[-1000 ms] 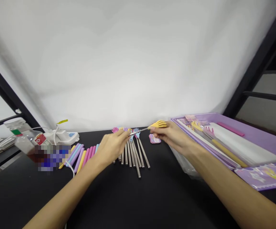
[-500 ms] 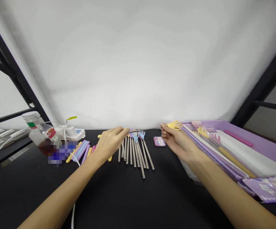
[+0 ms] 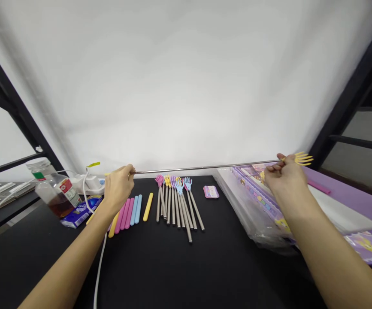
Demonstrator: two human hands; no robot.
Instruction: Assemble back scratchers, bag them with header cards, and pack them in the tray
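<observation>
A telescopic metal rod [image 3: 205,167] with a yellow hand-shaped head [image 3: 302,158] is stretched out level above the black table [image 3: 179,270]. My left hand [image 3: 118,188] pinches its bare left end. My right hand [image 3: 287,178] grips the end just below the yellow head. Under the rod lie several collapsed metal rods [image 3: 176,204] with pink, yellow and blue hand heads, side by side. To their left lie several coloured handle sleeves [image 3: 129,211] in pink, blue and yellow.
A purple tray [image 3: 349,193] with packaging sheets sits at the right, clear plastic bags [image 3: 253,214] at its front. A small pink card [image 3: 210,192] lies mid-table. At the left stand a bottle [image 3: 53,194], a blue packet [image 3: 81,211], a white device [image 3: 91,182] and its cable [image 3: 99,266].
My hands have pulled apart, left going left and right going right, and the rod between them has extended from short to long. The view shifted slightly.
</observation>
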